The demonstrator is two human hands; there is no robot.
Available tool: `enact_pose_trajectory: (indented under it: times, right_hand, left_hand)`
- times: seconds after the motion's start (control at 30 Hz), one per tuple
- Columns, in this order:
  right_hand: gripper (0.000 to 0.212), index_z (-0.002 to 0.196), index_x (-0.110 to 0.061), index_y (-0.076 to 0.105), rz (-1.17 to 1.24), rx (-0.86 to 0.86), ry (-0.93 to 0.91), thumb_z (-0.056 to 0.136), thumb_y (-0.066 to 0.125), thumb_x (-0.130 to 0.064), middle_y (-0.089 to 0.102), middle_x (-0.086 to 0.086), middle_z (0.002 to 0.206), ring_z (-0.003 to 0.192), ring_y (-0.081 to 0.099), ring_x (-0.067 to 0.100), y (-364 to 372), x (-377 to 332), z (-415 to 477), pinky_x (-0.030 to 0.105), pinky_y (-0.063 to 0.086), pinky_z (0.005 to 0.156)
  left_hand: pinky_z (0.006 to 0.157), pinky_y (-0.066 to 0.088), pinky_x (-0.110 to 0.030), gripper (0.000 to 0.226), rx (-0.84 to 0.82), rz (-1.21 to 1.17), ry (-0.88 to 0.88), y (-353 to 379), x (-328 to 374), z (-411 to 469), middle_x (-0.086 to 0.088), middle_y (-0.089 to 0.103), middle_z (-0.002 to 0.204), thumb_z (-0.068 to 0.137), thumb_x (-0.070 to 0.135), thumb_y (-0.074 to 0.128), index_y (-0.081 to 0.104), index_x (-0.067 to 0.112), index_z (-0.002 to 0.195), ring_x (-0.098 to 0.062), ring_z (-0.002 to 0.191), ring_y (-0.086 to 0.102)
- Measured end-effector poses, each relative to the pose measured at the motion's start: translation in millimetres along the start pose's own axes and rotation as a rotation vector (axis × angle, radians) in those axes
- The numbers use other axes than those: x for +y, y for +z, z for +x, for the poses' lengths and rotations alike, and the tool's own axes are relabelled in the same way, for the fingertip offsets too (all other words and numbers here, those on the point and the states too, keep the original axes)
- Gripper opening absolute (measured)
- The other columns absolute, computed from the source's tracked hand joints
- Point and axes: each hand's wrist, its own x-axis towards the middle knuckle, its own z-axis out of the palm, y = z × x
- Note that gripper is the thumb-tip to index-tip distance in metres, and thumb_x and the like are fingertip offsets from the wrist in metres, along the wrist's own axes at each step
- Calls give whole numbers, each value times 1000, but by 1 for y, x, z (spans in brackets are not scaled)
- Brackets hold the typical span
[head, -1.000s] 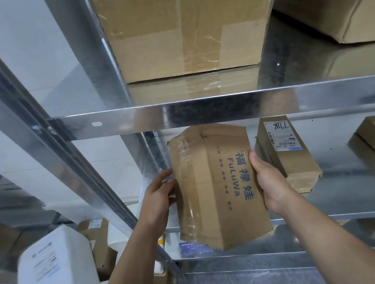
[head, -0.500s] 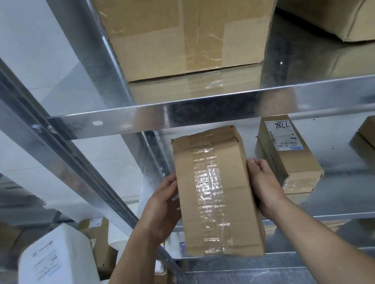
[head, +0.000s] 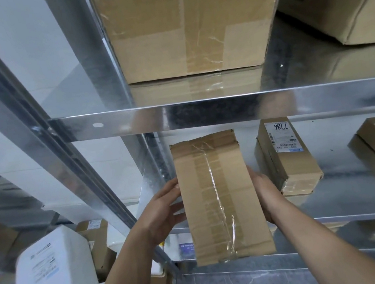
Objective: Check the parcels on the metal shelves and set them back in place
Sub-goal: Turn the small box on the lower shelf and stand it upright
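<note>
Well, both hands are on one brown cardboard parcel [head: 220, 197], an oblong box of dull, slightly creased board with a wide strip of glossy, wrinkled clear tape down the middle of its upturned face. Its long axis runs away from the person: the far short end points into the middle shelf [head: 349, 201], and the near end hangs out past the shelf's front edge. Whether its underside touches the shelf I cannot tell.

The left hand [head: 164, 207] grips the left long side, fingers bent against the edge. The right hand [head: 265, 196] clasps the right long side, its fingertips hidden behind the board.

The shelving is bright galvanised steel, and the upper rail [head: 201, 113] is shiny enough to mirror things. Just right of the parcel stands a smaller labelled box [head: 287, 159], the scrawl on its label hard to read. Above sits a big taped carton [head: 189, 23], cut off at the top.
</note>
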Motion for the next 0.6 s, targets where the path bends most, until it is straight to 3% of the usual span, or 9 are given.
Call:
enact_pose_trajectory:
  times: [0.17,0.27,0.37,0.5,0.6]
  right_hand:
    - [45,89,-14,75,21,0,25,105,49,-48,73,-2,65,68,67,18,2,2,-1,30,48,68]
    - [42,89,-15,75,46,-24,33,103,53,-48,75,2,73,73,67,22,5,-1,-3,35,51,76]
    - [43,112,-14,70,23,1,10,102,53,-53,78,9,98,91,72,26,6,-3,-1,44,55,91]
    - [56,119,-20,58,12,-20,11,94,52,-70,72,7,113,109,66,26,4,-12,-4,42,54,88]
    - [60,115,-20,60,-38,-47,-9,90,53,-74,72,6,113,108,65,21,0,-19,-6,45,54,90]
  left_hand:
    - [77,57,-35,31,11,9,-4,1,1,-2,-3,73,112,106,23,52,64,24,134,-19,91,72]
    - [82,55,-38,33,14,12,3,1,3,-3,-2,74,112,106,21,50,62,24,137,-19,93,72]
    - [83,56,-39,36,19,15,9,0,5,-3,-3,74,112,107,16,48,58,22,141,-20,96,72]
    - [73,58,-32,33,3,-46,43,1,10,-6,-4,74,109,106,13,49,63,23,135,-18,91,71]
    - [67,57,-30,31,24,-55,75,3,11,-6,-1,75,97,104,8,48,67,19,126,-14,79,71]
